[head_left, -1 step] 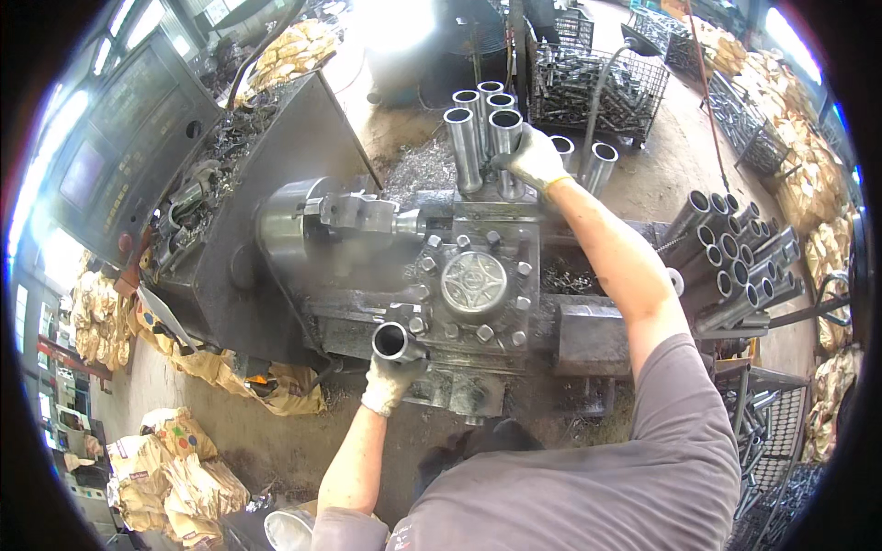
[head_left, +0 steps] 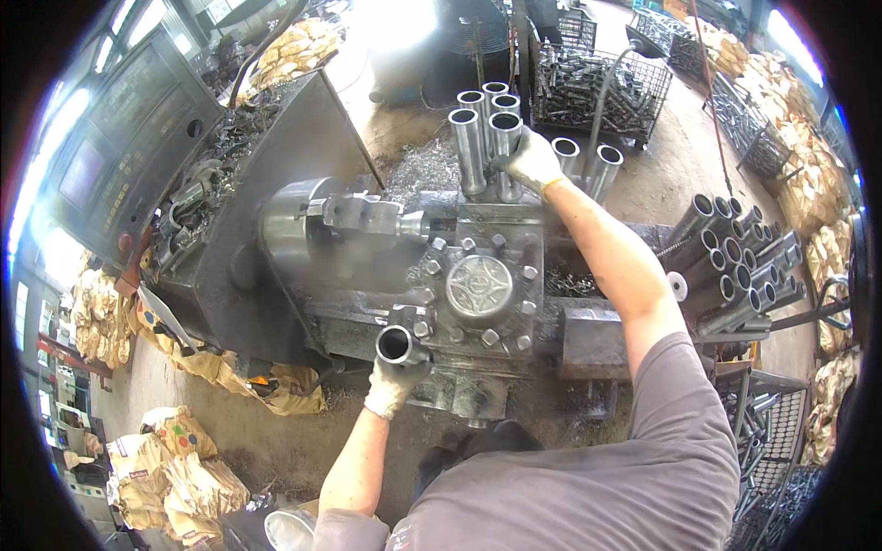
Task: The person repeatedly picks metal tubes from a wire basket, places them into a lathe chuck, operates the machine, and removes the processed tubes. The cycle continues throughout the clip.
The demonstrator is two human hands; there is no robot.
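In a pale work glove, my left hand [head_left: 390,386] is closed round a short steel tube [head_left: 416,354], its open end facing up, at the near side of the lathe's tool post [head_left: 479,286]. My right hand [head_left: 535,163], gloved too, reaches to the far side and grips a tall steel tube [head_left: 504,147] that stands upright among several others. A neighbouring tube [head_left: 469,156] stands just left of it. Left of the tool post is the lathe chuck [head_left: 294,225], with nothing I can make out as a tube in its jaws.
More steel tubes [head_left: 726,262] are stacked on the right, beyond my forearm. A wire basket of metal parts [head_left: 602,92] sits at the back. Metal chips lie along the machine housing [head_left: 266,193] on the left. Paper sacks [head_left: 175,468] rest on the floor at lower left.
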